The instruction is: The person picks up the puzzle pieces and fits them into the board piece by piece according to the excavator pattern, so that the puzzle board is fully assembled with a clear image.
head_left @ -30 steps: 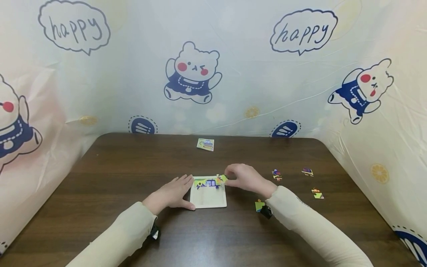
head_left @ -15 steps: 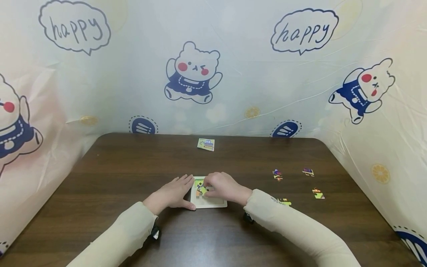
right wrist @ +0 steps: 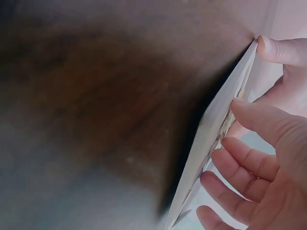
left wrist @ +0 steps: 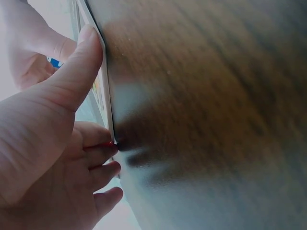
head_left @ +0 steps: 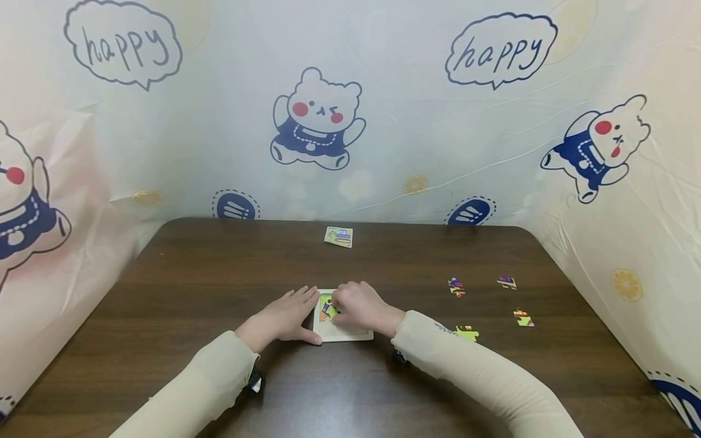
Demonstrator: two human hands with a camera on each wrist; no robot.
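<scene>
A white square puzzle tray (head_left: 347, 336) lies flat on the table, with colourful jigsaw pieces in its upper part. My left hand (head_left: 280, 317) rests along the tray's left edge, thumb at the lower corner and fingers extended toward the upper one. Over the tray, my right hand (head_left: 361, 306) has its thumb and fingertips at a green puzzle piece (head_left: 331, 311) near the left side, pinching it down low. The right wrist view shows the right thumb (right wrist: 249, 112) and curled fingers (right wrist: 240, 167) close against the tray's surface. My right hand covers much of the assembled part.
Several loose puzzle pieces lie to the right: one purple and red (head_left: 456, 287), one purple (head_left: 507, 282), one orange and green (head_left: 523, 317). A green piece (head_left: 467, 333) is partly behind the right sleeve. A small picture card (head_left: 339, 236) lies near the table's far edge.
My right hand has come left from the tray's upper right corner with a puzzle piece and has lowered it at the tray's left side. The left hand stays put.
</scene>
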